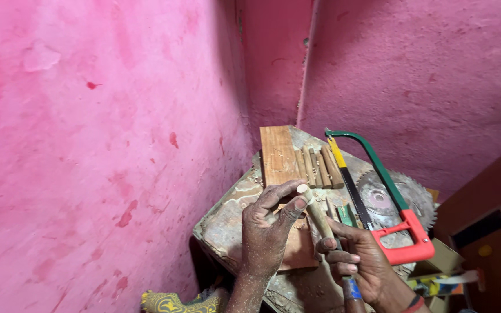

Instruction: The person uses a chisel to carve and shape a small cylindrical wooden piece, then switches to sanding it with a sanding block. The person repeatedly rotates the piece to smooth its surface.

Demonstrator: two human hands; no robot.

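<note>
My left hand (269,229) grips the upper end of a round wooden dowel (315,208), thumb and fingers pinched near its pale cut tip. My right hand (359,261) closes around the lower part of the same dowel and also holds a thin tool with a blue handle (351,288) that points down. Both hands hover over a worn, dusty workbench (227,223) set in a pink-walled corner.
On the bench lie a flat wooden board (278,153), several wooden dowels (320,167), a hacksaw with green frame and red handle (398,214), and a circular saw blade (389,200). A brown cabinet (491,214) stands at right. Pink walls close in left and behind.
</note>
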